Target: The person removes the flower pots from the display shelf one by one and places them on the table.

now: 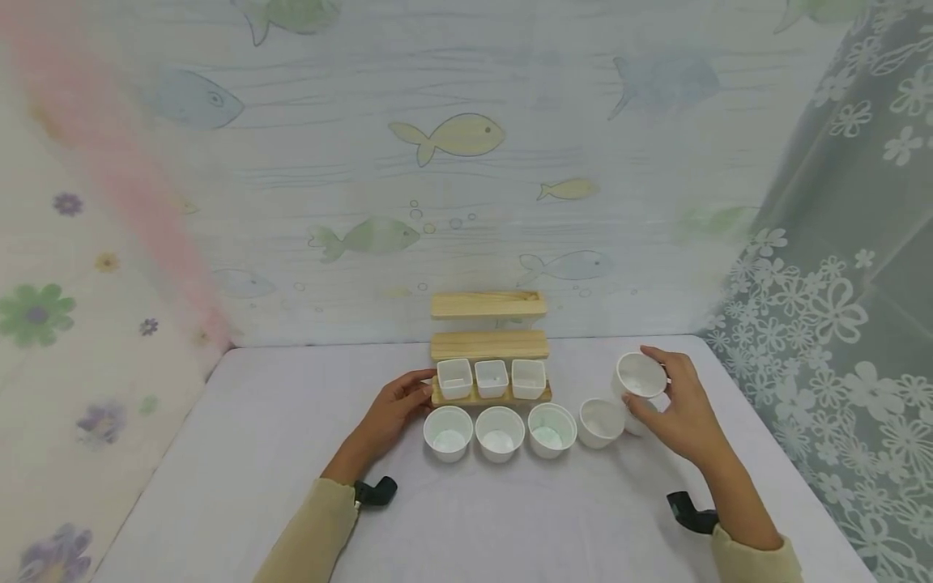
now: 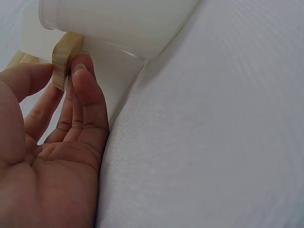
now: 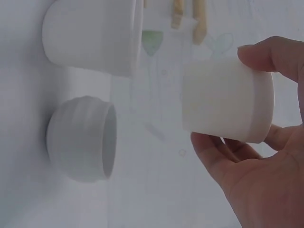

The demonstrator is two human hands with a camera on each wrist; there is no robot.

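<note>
My left hand (image 1: 396,409) pinches the left end of a tiered wooden stand (image 1: 490,346); the left wrist view shows its rounded wooden end (image 2: 66,54) between fingers and thumb. Three small square white cups (image 1: 491,379) sit in the stand's lowest tier. On the right, my right hand (image 1: 674,405) holds a white cup (image 3: 223,99) by its sides, raised off the table. A second, rounded white cup (image 3: 80,142) stands on the table near it, partly hidden by the hand and held cup in the head view.
In front of the stand a row of round white cups (image 1: 499,435) stands on the white tablecloth (image 1: 510,526), with another small cup (image 1: 601,423) at its right. A fish-patterned curtain (image 1: 466,194) hangs behind the table. Floral curtains (image 1: 860,389) hang at the sides.
</note>
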